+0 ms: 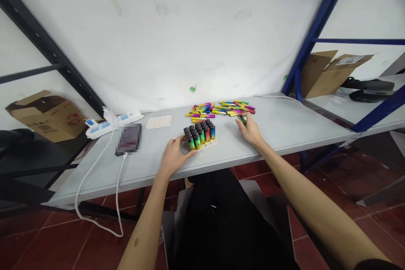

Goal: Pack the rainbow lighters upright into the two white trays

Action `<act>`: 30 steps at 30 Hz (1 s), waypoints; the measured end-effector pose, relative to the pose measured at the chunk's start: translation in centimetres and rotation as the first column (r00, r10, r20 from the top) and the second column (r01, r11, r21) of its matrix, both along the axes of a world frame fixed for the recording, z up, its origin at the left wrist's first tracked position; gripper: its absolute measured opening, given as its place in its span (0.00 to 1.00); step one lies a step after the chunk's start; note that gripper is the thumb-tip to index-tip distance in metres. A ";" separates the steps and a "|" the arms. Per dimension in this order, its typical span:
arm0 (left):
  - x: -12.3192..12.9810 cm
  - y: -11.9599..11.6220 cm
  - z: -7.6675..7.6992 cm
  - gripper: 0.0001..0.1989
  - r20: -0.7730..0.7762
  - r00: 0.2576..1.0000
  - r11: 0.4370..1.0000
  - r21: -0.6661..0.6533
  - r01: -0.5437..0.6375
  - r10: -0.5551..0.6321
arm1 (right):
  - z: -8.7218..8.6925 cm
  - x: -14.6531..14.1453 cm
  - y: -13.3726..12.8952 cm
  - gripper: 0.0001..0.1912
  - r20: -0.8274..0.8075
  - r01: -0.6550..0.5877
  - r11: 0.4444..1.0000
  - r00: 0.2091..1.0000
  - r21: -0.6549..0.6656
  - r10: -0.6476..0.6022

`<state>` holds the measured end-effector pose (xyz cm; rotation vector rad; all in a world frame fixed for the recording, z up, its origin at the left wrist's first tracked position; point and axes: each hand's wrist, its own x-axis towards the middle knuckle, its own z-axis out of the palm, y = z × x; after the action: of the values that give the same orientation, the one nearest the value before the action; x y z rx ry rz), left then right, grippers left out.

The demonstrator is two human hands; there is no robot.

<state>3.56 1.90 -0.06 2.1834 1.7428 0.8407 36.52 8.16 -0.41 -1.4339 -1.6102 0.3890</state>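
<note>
Several colourful lighters with black tops [199, 134] stand upright in rows in a white tray [211, 143] near the table's front edge. My left hand [174, 155] holds the left side of this group, thumb at the front and fingers behind. To the right, my right hand [249, 130] pinches a small dark green lighter [242, 120] just above the table. Loose shiny lighters [204, 109] lie in a pile behind, and more [242, 108] lie just beyond my right hand.
A white holed tray [158, 122] lies left of the pile. Further left are a phone [129, 139] on a white cable and a power strip [114, 124]. Cardboard boxes [52, 117] stand on both sides, beyond the dark and blue frames [316, 29]. A white wall rises behind the table [284, 126].
</note>
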 end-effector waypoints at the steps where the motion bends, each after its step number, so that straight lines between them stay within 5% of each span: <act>1: 0.0 0.0 0.0 0.31 -0.001 1.000 1.000 0.000 0.000 0.000 | 0.1 0.0 -0.1 0.23 0.006 0.006 1.000 1.000 0.004 -0.006; 9: 0.0 0.0 0.1 0.32 -0.011 1.000 1.000 -0.013 -0.010 0.010 | 0.8 0.2 -0.1 0.30 -0.129 -0.009 0.990 0.992 -0.142 -0.009; 30: 0.2 -0.1 0.4 0.33 -0.013 1.000 1.000 -0.007 -0.005 0.005 | 0.6 0.5 -0.2 0.29 -0.180 -0.029 0.993 0.984 -0.117 0.007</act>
<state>3.75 1.78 0.32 2.1859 1.7557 0.8223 37.01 7.96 0.22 -1.4305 -1.4755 0.6167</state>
